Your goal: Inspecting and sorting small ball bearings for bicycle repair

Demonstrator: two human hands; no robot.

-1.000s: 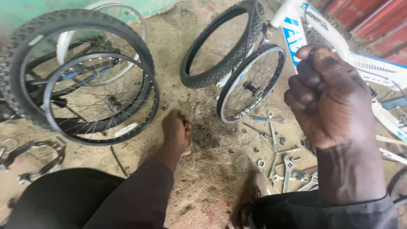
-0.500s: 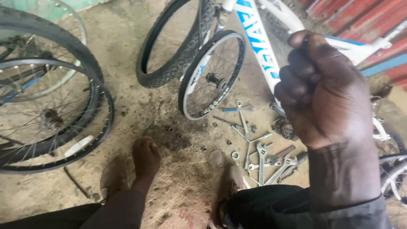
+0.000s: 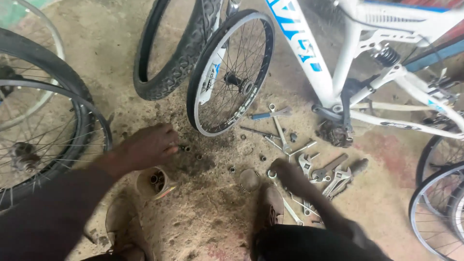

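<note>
- The small nuts (image 3: pixel 186 149) lie on the dirt floor (image 3: pixel 203 212), just at your left hand's (image 3: pixel 150 147) fingertips (curled, nothing clearly pinched).
- Your right hand (image 3: pixel 290 176) is blurred beside the wrenches (image 3: pixel 328 174); its grip can't be told.
- A cup (image 3: pixel 153 182) sits below your left hand.
</note>
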